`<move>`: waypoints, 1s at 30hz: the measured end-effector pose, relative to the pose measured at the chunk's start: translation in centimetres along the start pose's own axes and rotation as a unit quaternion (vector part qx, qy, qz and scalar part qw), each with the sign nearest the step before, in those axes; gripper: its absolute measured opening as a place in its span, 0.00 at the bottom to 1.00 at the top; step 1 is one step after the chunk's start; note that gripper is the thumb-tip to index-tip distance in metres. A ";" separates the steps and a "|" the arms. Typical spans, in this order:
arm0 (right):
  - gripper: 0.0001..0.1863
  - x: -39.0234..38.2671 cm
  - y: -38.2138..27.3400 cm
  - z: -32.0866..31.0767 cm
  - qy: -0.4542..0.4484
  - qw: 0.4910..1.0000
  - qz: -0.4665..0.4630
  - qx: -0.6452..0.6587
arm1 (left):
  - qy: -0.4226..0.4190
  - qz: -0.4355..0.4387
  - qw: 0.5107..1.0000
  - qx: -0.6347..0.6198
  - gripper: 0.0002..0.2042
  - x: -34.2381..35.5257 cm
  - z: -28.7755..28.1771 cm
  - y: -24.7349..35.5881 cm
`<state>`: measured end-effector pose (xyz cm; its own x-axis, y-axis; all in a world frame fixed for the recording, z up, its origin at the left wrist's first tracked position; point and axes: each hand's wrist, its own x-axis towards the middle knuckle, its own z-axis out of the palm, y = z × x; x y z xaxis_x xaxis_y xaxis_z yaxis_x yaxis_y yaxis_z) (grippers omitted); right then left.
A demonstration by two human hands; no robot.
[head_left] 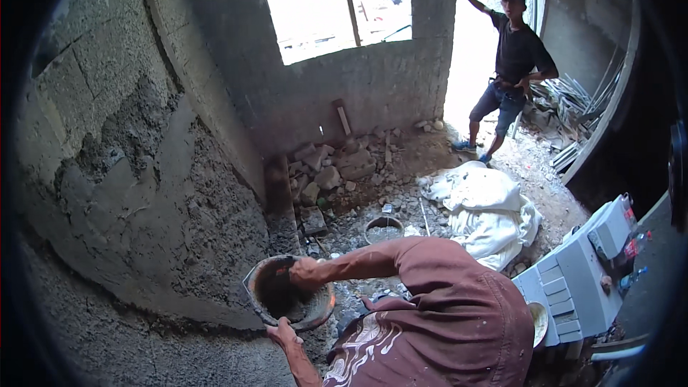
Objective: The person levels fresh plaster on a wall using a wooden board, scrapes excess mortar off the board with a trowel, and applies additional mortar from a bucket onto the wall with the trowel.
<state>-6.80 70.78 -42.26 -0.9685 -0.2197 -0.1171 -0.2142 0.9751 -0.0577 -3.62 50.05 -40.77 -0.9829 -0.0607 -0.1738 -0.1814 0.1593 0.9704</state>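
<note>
A dark, round bucket (261,294) with a worn rim is tilted beside the wall, grey residue coating its inside. My left hand (284,332) grips its near rim, fingers curled on the edge. My right hand (308,273) is closed and reaches over the right side into the bucket's mouth; what it holds, if anything, is hidden. To the left, the wall (143,222) carries rough wet mortar, smoothed in part, with bare patches higher up. A second round bucket (383,228) stands on the rubble-strewn floor beyond my right forearm.
Broken blocks and rubble (344,165) lie below the window. White sacks (484,204) are heaped on the floor. Another person (516,57) stands at the doorway, one arm against its edge. Grey blocks (566,279) are stacked at right, near plastic bottles (631,247).
</note>
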 end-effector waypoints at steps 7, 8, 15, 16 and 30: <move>0.07 -5.6 -4.4 6.4 -0.037 0.975 -0.202 -0.091 | -0.072 0.120 0.990 -0.013 0.36 0.1 -2.4 -3.7; 0.07 -6.1 -4.8 7.4 -0.042 0.974 -0.206 -0.086 | -0.088 0.104 0.990 -0.022 0.36 -0.9 -2.8 -2.6; 0.14 -10.7 -16.0 -2.5 -0.089 0.776 0.139 0.609 | -0.099 -0.030 0.994 0.029 0.22 -0.8 -11.3 -3.9; 0.13 -11.0 -15.2 0.8 -0.017 0.749 0.120 0.651 | -0.071 0.093 0.993 0.015 0.26 1.5 -10.0 -6.3; 0.11 -6.9 -16.6 -6.6 0.010 0.533 0.170 0.829 | 0.037 -0.156 0.948 -0.276 0.28 2.9 -15.7 -7.2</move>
<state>2.56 56.34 -33.92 -0.9204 -0.0233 -0.3903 0.3646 -0.4112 -0.8354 -4.67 33.22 -45.61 -0.8760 -0.0923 -0.4735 -0.3980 -0.4163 0.8175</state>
